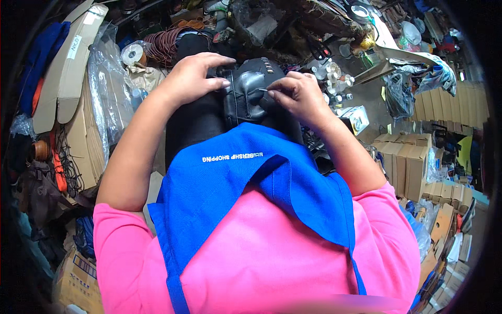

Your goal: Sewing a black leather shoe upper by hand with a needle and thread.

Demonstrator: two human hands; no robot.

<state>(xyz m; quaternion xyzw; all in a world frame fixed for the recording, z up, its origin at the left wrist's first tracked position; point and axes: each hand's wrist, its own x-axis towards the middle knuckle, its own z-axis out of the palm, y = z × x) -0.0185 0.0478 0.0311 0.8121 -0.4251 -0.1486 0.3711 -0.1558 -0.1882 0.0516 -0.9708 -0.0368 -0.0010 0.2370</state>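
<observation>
On my lap lies a black leather item [248,83] with a rounded, shiny panel, raised seams and a row of pale marks at its far right edge. I cannot tell its exact kind. My left hand [196,78] is at its left side, thumb and forefinger apart, with the fingertips at the leather's edge and nothing visible in them. On the right, my right hand [298,94] pinches a thin, light needle-like piece [263,89] between thumb and forefinger, its end by the panel. A blue apron [219,183] covers my lap nearer to me.
Coiled brown cord [164,46] and a white spool [133,54] sit at the far left, by plastic-wrapped cardboard [107,83]. Small clear bottles [332,76] cluster beyond my right hand. Cardboard boxes [402,162] stand at right. Scissors [319,49] lie beyond my lap.
</observation>
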